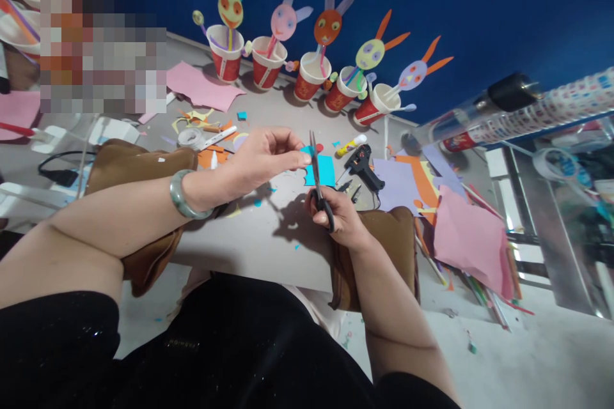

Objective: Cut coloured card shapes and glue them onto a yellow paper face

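Between finger and thumb, my left hand pinches a piece of bright blue paper whose left side has a notched, cut edge. A pair of scissors with black handles is gripped in my right hand, blades pointing up and crossing in front of the paper. Below both hands lies the pale tabletop with small blue scraps. A black glue gun rests just right of the paper, near a yellow and white glue stick or marker.
Several red paper cups with paper rabbit heads line the back wall. Brown cushions lie under my forearms. Pink paper and purple paper are at right; tape and scraps at left. A clear tube of cups juts in.
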`<state>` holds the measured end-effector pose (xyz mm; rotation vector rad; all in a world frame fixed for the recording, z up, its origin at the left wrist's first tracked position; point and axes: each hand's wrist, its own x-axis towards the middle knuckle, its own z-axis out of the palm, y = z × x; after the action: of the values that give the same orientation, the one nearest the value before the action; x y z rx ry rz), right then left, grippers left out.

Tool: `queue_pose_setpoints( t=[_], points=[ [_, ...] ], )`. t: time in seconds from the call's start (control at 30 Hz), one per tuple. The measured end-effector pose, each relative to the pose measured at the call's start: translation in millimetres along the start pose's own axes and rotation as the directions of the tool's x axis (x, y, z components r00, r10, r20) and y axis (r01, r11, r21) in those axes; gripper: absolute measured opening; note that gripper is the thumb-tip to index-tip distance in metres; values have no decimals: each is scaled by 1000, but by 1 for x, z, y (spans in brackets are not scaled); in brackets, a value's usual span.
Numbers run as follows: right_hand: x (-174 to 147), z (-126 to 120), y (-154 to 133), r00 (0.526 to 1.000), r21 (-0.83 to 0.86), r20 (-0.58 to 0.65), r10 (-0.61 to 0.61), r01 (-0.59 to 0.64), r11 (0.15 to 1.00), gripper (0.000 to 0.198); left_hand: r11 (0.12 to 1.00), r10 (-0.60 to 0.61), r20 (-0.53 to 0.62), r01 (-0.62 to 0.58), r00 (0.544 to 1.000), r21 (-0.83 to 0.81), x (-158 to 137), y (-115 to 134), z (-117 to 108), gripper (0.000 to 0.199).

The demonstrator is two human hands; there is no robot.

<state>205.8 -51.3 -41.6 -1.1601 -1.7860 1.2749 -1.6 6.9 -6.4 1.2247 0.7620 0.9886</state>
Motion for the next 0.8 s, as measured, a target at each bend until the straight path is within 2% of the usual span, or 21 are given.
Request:
queue_pose_setpoints(
  t=[0.8],
  points=[
    [0,-1,2,1000,-19,18,6,-6,1000,67,1000,13,-33,-13,999,-12,1,0,-1,17]
  ],
)
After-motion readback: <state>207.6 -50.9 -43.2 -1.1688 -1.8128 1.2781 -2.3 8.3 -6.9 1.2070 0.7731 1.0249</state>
